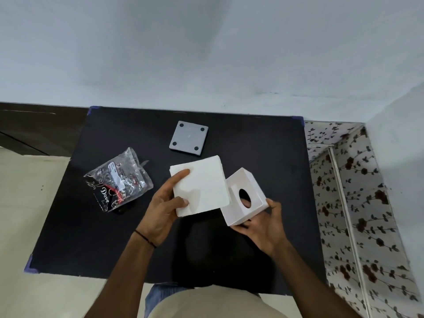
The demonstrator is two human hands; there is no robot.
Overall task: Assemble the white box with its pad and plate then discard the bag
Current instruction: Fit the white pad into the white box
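**Pad and box held side by side, ready for fitting**

Head view: the left hand (165, 206) is gripping the white pad (202, 187) by its near-left edge, thumb and a finger lying on top and the rest underneath, so the flat face is tilting up toward the camera. The right hand (263, 228) is cupping the box (245, 197) from below and from the right, fingers wrapped round its walls, its open side turned up. An oval hole is showing in the box floor, with a fingertip visible through it. The pad's right edge is overlapping the box's left rim; both are being held above the table (263, 145), probably so the pad can be lined up with the opening and pushed in. The plate (188, 138) is lying flat farther back, well apart from both hands, seemingly waiting its turn. The bag (118, 179) is lying crumpled to the left, untouched, likely to be discarded last.
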